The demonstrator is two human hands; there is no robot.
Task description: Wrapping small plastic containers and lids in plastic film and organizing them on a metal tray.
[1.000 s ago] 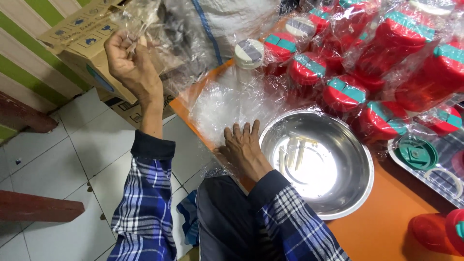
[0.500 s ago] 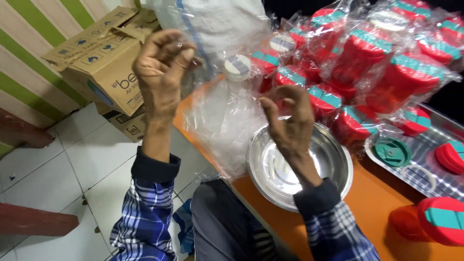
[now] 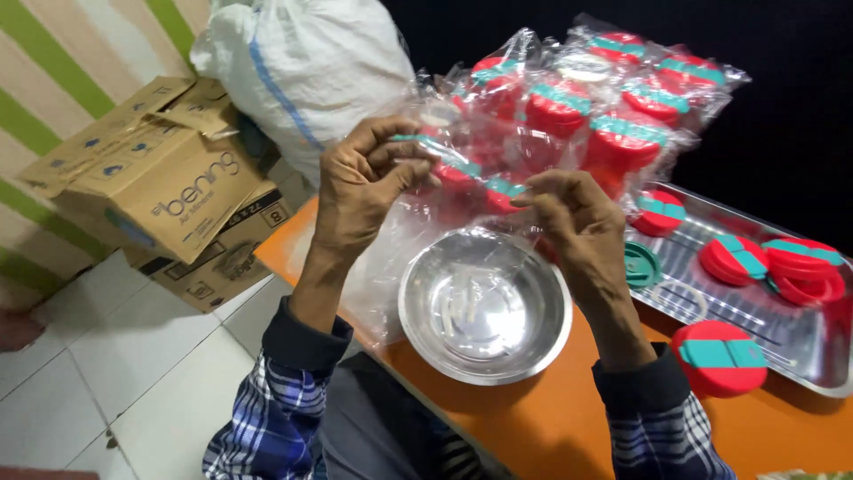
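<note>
Clear, thin plastic is pinched between the fingers (image 3: 395, 169) of the left hand (image 3: 360, 191) and those of the right hand (image 3: 569, 213), both sets closed on the upper edge of a transparent bag (image 3: 400, 258) that is held up above the desk (image 3: 533, 427). The bag's mouth appears to be gripped at two places, well apart, and the film hangs down slack from there, its lower part draped near the rim of a steel bowl (image 3: 484, 307) and over the desk edge. Such film is judged to be very light, limp and slippery, easily creased and apt to cling to itself, so a pinch at the rim with fingertip pads is thought the surest hold; a grip lower down would only gather loose folds. Whether anything lies inside the bag cannot be told. Within the bowl a few pale strips are seen. Behind the hands a large wrapped bundle of red containers with teal bands (image 3: 613, 116) is stacked, and to the right a metal tray (image 3: 800, 356) carries loose red lids (image 3: 733, 258) and one teal lid (image 3: 641, 265). A cardboard box (image 3: 160, 196) and a white sack (image 3: 302, 62) stand at the left beside the tiled floor (image 3: 107, 373).
</note>
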